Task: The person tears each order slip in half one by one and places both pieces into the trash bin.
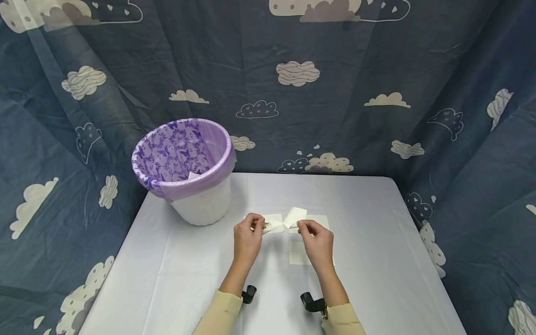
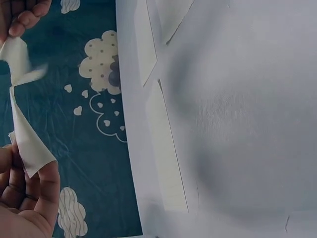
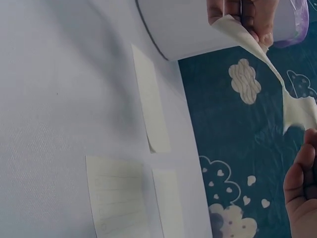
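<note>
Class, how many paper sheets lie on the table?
3: left sheet beyond the left hand, rear-right sheet beyond the right hand, nearest sheet partly covered by the right hand. Others could be hidden.

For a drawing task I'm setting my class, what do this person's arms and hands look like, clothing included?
The left hand and right hand are ungloved. The left sleeve and right sleeve are pale yellow, stopping short of the hands. A black, bent fitting shows near each sleeve's end.
</note>
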A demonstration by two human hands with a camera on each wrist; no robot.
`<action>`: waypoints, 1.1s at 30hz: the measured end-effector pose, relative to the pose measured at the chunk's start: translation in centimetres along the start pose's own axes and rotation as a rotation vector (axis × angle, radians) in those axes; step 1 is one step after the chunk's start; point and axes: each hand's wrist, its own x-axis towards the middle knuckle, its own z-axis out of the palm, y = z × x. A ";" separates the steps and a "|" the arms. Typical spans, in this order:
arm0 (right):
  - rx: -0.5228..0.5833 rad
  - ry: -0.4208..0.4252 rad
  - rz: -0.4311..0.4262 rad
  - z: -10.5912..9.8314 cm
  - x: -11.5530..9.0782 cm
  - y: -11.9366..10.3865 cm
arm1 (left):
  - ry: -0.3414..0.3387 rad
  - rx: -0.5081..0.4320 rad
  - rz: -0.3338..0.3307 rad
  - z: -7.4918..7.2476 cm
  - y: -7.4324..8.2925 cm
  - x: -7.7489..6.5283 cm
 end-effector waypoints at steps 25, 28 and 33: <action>0.042 0.021 0.064 -1.4 0.8 0.2 | 0.031 -0.024 0.024 -1.3 -0.5 0.8; 0.062 0.019 0.051 -1.2 0.9 0.0 | 0.032 -0.030 0.052 -1.5 -0.4 1.0; 0.110 0.019 0.025 -0.8 1.3 -0.7 | 0.015 -0.059 0.115 -1.8 0.0 1.3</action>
